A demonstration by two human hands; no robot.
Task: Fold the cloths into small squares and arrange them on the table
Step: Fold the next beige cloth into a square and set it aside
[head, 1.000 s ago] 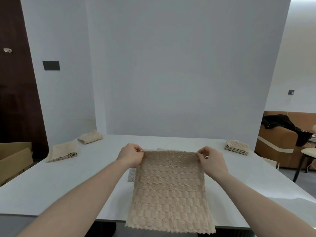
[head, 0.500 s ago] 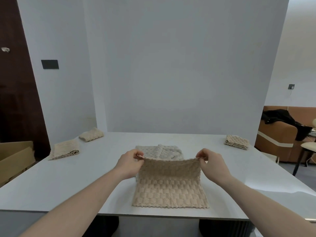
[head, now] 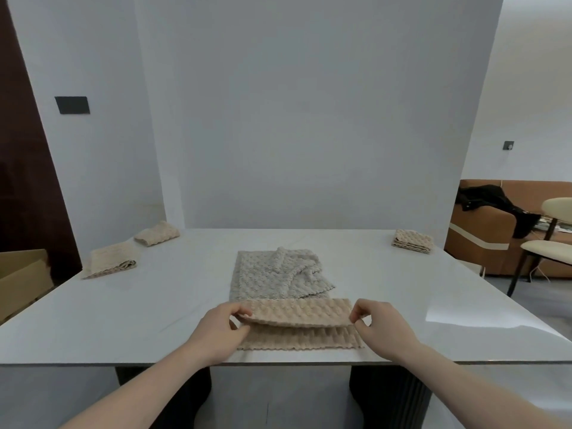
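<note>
A beige textured cloth [head: 300,323] lies at the near edge of the white table [head: 154,311], its far part doubled over towards me. My left hand [head: 221,331] pinches the upper layer's left corner. My right hand [head: 379,326] pinches its right corner. Both corners are held slightly above the lower layer. Just beyond lies a pale grey cloth [head: 278,274], loosely bunched. Folded beige cloths rest at the table's corners: two at the far left [head: 111,263] [head: 157,237], one at the far right [head: 412,241].
A cardboard box [head: 21,280] stands left of the table. To the right are a cream chair [head: 548,243] and a brown sofa [head: 483,236] with a black garment on it. A white wall rises behind the table's far edge.
The cloth hung over the table's front edge a second ago. My hands drew it onto the table, then carried its top edge towards me, folding it over itself.
</note>
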